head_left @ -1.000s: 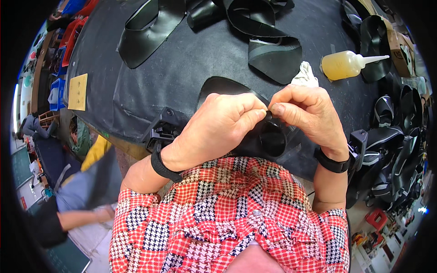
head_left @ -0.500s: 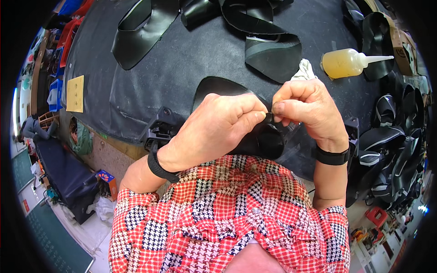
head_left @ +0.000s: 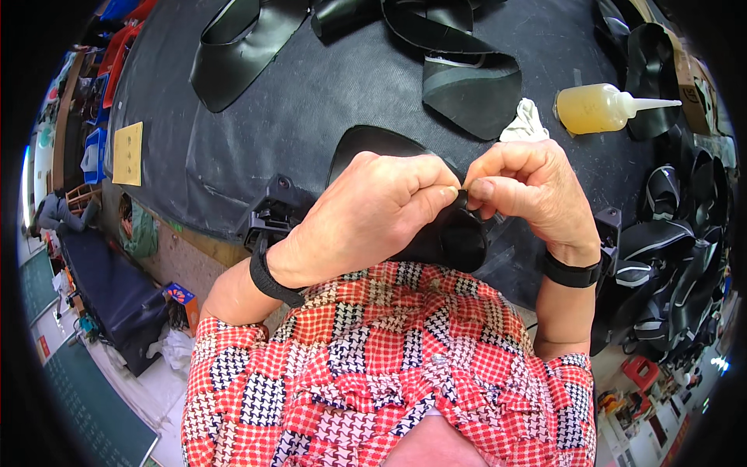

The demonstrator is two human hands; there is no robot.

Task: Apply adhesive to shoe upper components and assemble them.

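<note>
Both hands meet near the table's front edge over a black sheet piece (head_left: 372, 142) with a curved outline. My left hand (head_left: 389, 201) pinches the edge of this black piece between thumb and forefinger. Close against it, my right hand (head_left: 517, 183) pinches the same edge, its thumb and forefinger pressed together. A rolled or looped part of the black piece (head_left: 464, 243) hangs below the fingertips. The middle of the piece is hidden behind my left hand. Just beyond my right hand lies a crumpled white cloth (head_left: 525, 123).
A squeeze bottle of yellow liquid (head_left: 593, 109) lies at the right, its nozzle pointing right. Black strips (head_left: 473, 89) lie across the far side of the dark table (head_left: 257, 148). A yellow paper (head_left: 128, 154) sits at the left edge; black pieces (head_left: 661, 249) pile up at right.
The fingertips of both hands have come slightly closer together on the black edge. My right hand has shifted a little to the right. The whole view has moved slightly.
</note>
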